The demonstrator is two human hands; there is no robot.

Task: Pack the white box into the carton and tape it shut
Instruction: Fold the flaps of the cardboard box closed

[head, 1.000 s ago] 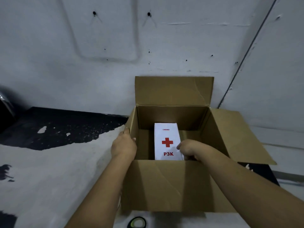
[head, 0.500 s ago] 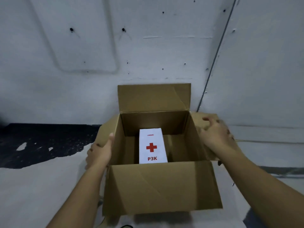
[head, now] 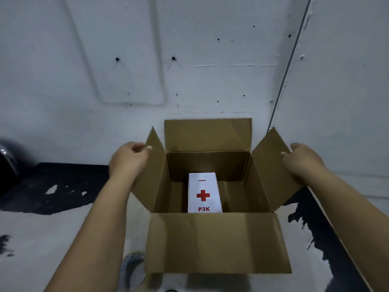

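Observation:
A brown carton stands open on the table in front of me. Inside it, on the bottom, lies the white box with a red cross and the letters P3K. My left hand grips the top edge of the carton's left side flap, which is raised upright. My right hand holds the outer edge of the right side flap, also lifted. The far flap stands upright against the wall and the near flap hangs toward me.
A white wall rises directly behind the carton. The table top is white with black patches where paint has worn off. A roll of tape lies near the carton's front left corner, partly hidden by my left forearm.
My right hand left the white box and went out to the right flap; my left hand slid up the left flap. Both side flaps have swung upward from lying outward.

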